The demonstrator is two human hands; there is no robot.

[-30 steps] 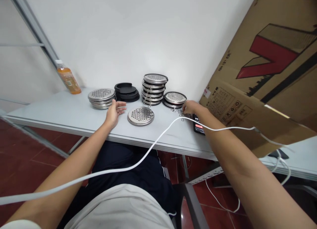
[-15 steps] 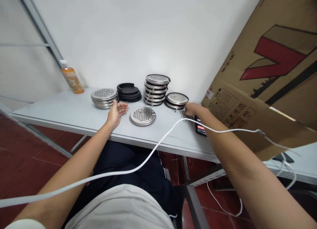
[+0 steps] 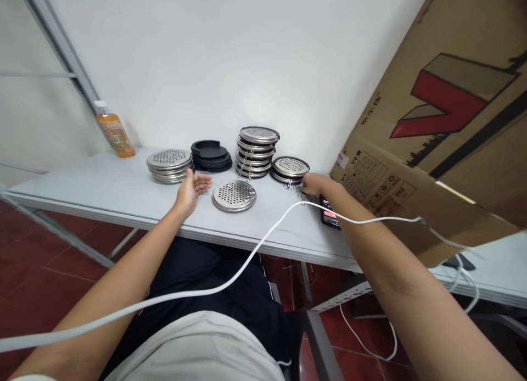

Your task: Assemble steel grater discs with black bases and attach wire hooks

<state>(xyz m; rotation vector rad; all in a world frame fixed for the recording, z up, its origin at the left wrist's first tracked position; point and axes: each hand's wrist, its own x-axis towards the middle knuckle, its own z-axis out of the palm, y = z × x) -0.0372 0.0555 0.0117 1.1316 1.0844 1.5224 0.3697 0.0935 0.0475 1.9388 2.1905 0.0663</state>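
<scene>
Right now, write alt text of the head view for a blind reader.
A person's right hand is at small metal clips on a pale table; the open left hand is beside a perforated metal disc. Stacks of metal discs and black round pieces stand behind, with a cardboard box at right.

Plain white wall [image 3: 185, 57] behind, soft light with a slightly brighter patch near the middle; grey metal upright [image 3: 55, 46] slants down on the left, thin crossbar [image 3: 33, 74] running off it, pale surface beyond. Long light-grey counter [image 3: 90, 191] with ridged front edge set against the wall, metal brace [image 3: 123, 244] and perforated strut [image 3: 341, 296] underneath. Floor [image 3: 33, 249] dark red tile, thin joints, some shine; dark chair armrest [image 3: 323, 342] low, right of centre.
</scene>
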